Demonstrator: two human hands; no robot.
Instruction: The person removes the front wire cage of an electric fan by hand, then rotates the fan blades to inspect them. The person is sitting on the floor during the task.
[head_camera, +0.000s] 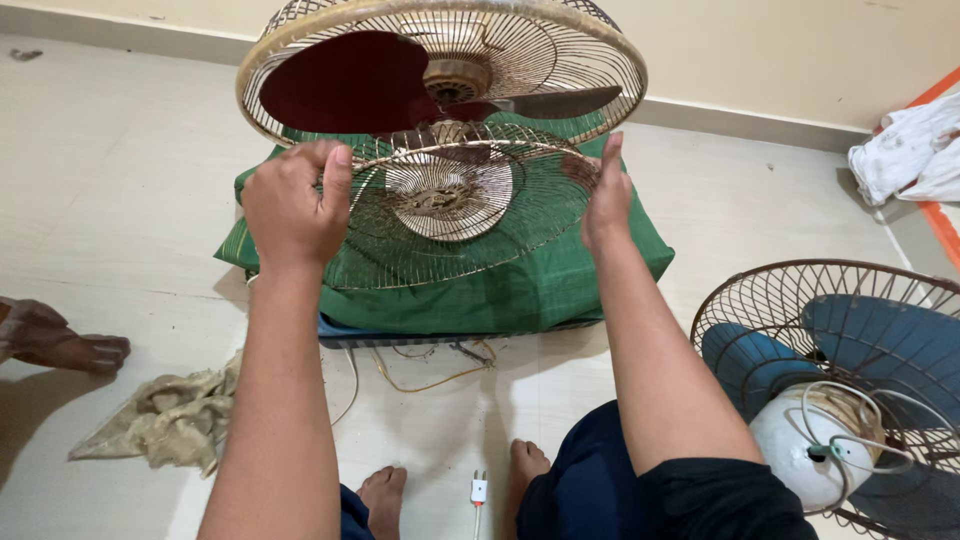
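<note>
Head cam's showing both hands gripping the loose wire guard (455, 215) just below the fan (440, 75); left hand (295, 205) fisting its rim, right hand (605, 195) pinching the opposite edge, keeping it level.

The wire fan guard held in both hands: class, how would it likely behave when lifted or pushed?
The wire fan guard is probably light for its size, being thin open wire. It may flex a little, as the left hand and right hand grip opposite rims. Its round rim could roll if stood on edge, and the rusty-looking wires probably bend under force.
</note>
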